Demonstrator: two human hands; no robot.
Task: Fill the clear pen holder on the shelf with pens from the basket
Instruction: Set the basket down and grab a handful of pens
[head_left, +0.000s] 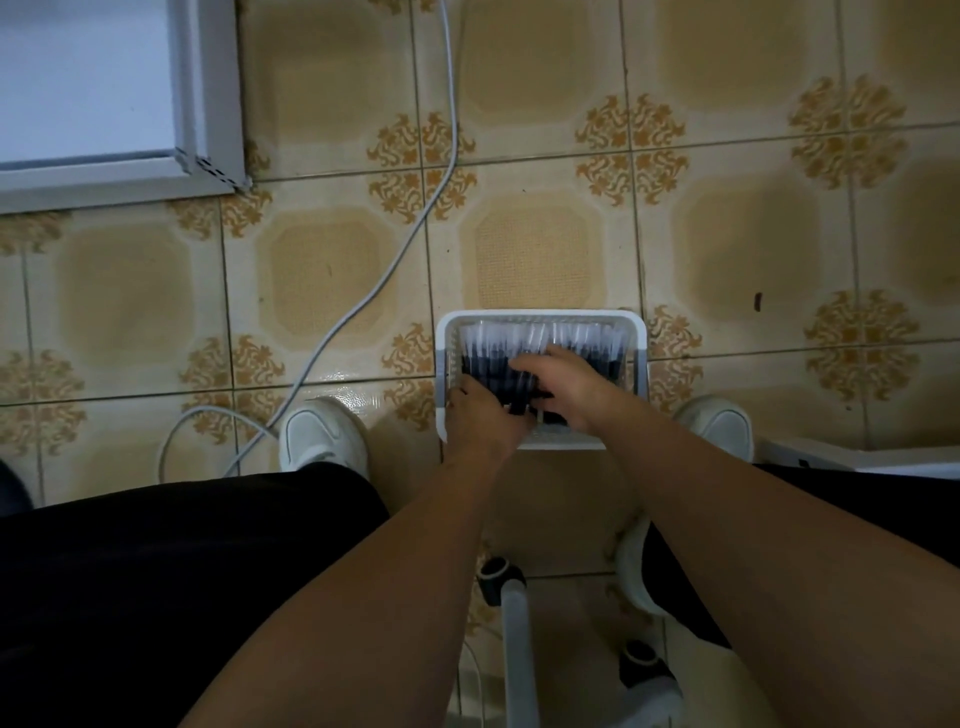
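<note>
On the tiled floor (322, 270) between the person's shoes, the white basket (540, 318) holds a dense row of pens (519, 345). Both hands reach into it: the left hand (480, 415) and the right hand (566, 387) curl over the pens, though actual grip cannot be confirmed. Risk: an oversized bunch may slip and scatter. Pen holder and shelf are not visible.
</note>
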